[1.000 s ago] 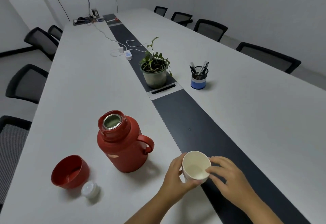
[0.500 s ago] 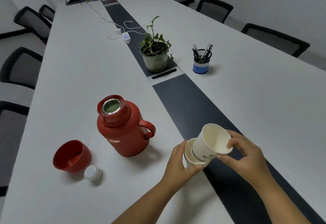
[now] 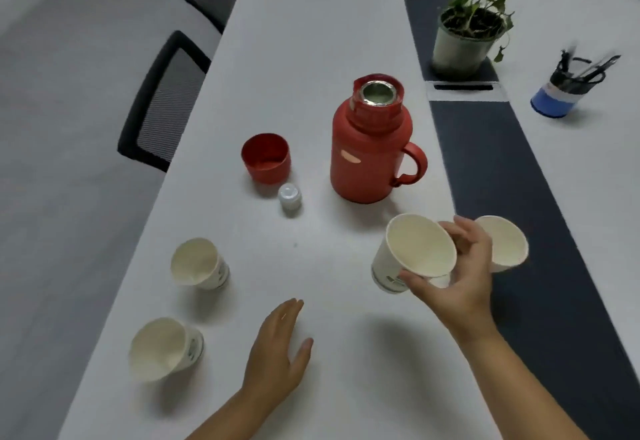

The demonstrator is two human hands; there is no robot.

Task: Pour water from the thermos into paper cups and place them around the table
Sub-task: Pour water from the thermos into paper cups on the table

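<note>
The right hand (image 3: 460, 273) grips a tilted paper cup (image 3: 415, 252) just before the open red thermos (image 3: 370, 148); the left hand (image 3: 280, 346) hovers flat and empty over the counter (image 3: 311, 41). Four cups show: one held, one behind it (image 3: 505, 245), two at left (image 3: 199, 263) (image 3: 162, 349). Their printing is unreadable.

- Even, soft overhead light; faint shadows pool under the thermos (image 3: 370, 148) and hands.
- Pen holder (image 3: 568, 89) is motion-blurred; the table's edges bow from wide-angle distortion.
</note>
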